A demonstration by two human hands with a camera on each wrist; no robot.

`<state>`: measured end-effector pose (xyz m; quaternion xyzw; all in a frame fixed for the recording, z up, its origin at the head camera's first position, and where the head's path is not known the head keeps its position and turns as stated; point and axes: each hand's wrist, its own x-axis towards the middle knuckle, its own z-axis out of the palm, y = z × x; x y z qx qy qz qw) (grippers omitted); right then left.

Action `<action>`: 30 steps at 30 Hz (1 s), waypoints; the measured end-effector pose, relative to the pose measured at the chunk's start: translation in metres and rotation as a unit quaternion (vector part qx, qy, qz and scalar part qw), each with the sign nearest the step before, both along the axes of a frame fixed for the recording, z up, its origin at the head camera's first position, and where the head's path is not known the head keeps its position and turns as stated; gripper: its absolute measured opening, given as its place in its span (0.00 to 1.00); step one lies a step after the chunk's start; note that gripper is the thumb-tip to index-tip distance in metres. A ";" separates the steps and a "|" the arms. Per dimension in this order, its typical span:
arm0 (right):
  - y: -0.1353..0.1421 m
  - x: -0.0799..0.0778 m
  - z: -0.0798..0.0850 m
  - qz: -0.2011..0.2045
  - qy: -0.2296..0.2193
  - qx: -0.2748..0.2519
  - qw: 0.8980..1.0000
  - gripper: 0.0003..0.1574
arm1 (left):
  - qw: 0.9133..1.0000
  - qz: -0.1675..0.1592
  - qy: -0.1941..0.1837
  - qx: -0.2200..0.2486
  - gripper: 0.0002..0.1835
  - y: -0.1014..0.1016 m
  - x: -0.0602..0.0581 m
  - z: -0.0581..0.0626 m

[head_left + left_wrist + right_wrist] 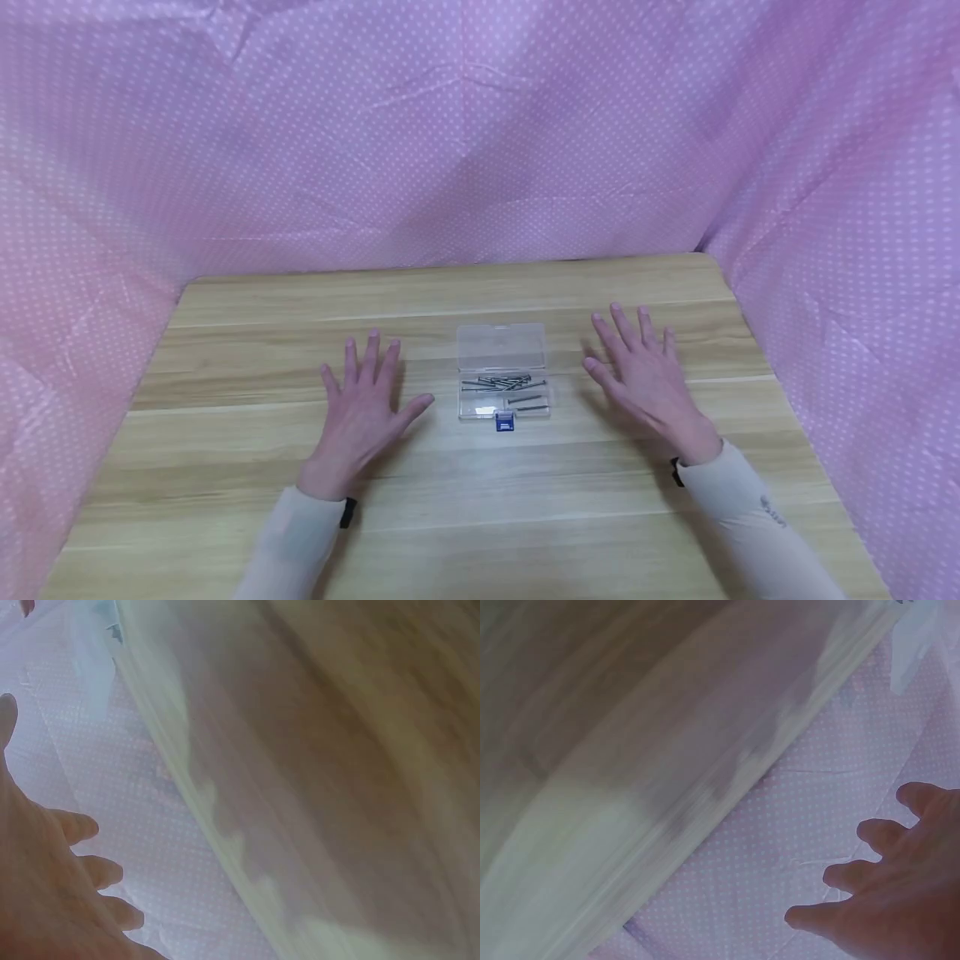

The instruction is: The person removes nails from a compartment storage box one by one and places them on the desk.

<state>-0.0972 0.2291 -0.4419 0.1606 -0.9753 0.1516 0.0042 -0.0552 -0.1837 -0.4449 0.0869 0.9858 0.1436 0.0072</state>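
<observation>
A clear plastic box (467, 402) stands on the wooden table with its transparent lid (501, 347) tipped back toward the far side. Several dark metal screws (504, 383) lie in a heap in its rear part, and two more lie apart in the front right section. At the front edge is a blue latch (505, 422). My left hand (362, 421) hovers left of the box, fingers spread, holding nothing. To the right of the box my right hand (647, 379) is held above the table, its fingers also spread and no object in them.
The light wooden table (480, 517) ends at a far edge in front of a pink dotted cloth (337, 142), which also hangs along both sides. Both hands cast shadows on the tabletop.
</observation>
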 end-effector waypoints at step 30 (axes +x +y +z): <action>-0.056 0.006 0.001 0.081 -0.006 -0.086 0.993 0.44 | 0.993 -0.053 -0.020 0.101 0.52 0.043 -0.007 0.000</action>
